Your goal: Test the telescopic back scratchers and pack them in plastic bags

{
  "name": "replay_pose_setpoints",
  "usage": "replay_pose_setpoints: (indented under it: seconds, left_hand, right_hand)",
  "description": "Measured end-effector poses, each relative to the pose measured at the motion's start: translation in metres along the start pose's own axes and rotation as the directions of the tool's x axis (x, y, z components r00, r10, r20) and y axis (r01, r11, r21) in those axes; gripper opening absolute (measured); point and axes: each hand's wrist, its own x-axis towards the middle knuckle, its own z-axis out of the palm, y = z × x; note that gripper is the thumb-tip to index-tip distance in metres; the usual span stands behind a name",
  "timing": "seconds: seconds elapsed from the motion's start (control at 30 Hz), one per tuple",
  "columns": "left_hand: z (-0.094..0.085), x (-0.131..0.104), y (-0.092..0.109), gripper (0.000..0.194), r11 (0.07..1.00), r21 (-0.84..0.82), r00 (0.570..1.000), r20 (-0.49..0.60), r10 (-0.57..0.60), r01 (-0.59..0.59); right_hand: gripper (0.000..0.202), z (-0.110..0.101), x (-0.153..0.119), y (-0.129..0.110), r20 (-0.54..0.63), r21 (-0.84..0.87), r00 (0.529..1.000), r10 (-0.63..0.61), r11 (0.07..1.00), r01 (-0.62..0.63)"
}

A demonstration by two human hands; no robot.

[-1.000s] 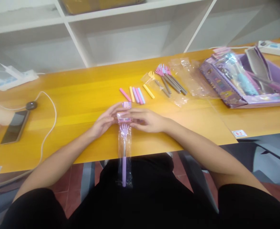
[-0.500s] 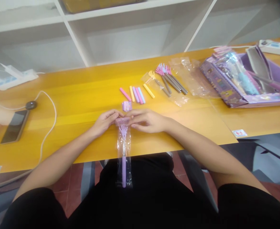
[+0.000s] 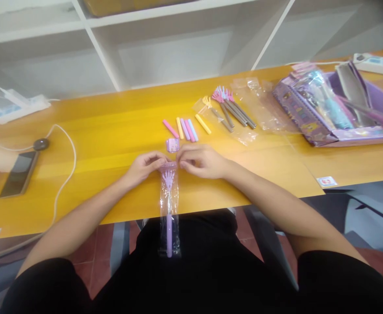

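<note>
A purple back scratcher [image 3: 169, 231] with a hand-shaped head lies inside a clear plastic bag [image 3: 163, 203], its handle hanging past the table's front edge. With fingers and thumb pinched together, my left hand [image 3: 147, 168] grips the bag's top left corner. My right hand [image 3: 201, 160] is curled at the top right corner, thumb and forefinger close together at the bag's edge. Whether it pinches the plastic I cannot tell. Just beyond the bag's top lies a small purple printed card [image 3: 172, 145].
Several coloured handle tubes [image 3: 185, 129] lie ahead, near several scratcher heads on metal rods [image 3: 235, 111] and crumpled clear bags [image 3: 259, 102]. A purple box [image 3: 309, 117] holding packages is at right. At left are a phone [image 3: 18, 174], a white cable [image 3: 75, 150] and a power strip [image 3: 18, 109].
My right hand has lifted slightly up and away from the bag's top edge, its fingers curling more. My left hand stays at the left corner. The bagged scratcher has hardly moved.
</note>
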Motion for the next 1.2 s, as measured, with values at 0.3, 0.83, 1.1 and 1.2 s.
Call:
replay_pose_setpoints:
  seconds: [0.3,0.83,1.1,1.2]
  left_hand:
    - [-0.001,0.001,-0.004,0.057,1.0,0.021,0.999,-0.032,-0.004,0.005]
    - [-0.001,0.001,-0.009,0.06,0.999,-0.042,0.998,-0.052,-0.018,0.016]
    - [-0.001,0.002,-0.009,0.058,0.999,-0.039,0.998,-0.065,-0.018,0.015]
    - [0.0,0.003,-0.008,0.054,1.0,-0.016,0.998,-0.063,-0.014,0.013]
  right_hand:
    - [0.026,0.005,-0.001,0.001,-0.006,-0.013,0.998,-0.058,0.998,0.058]
    - [0.032,0.005,-0.003,0.002,0.074,0.022,0.997,-0.023,1.0,0.021]
    - [0.039,0.008,-0.003,0.004,0.132,0.018,0.991,0.003,1.0,-0.006]
    - [0.034,0.008,-0.003,0.005,0.162,0.034,0.987,0.022,0.999,-0.028]
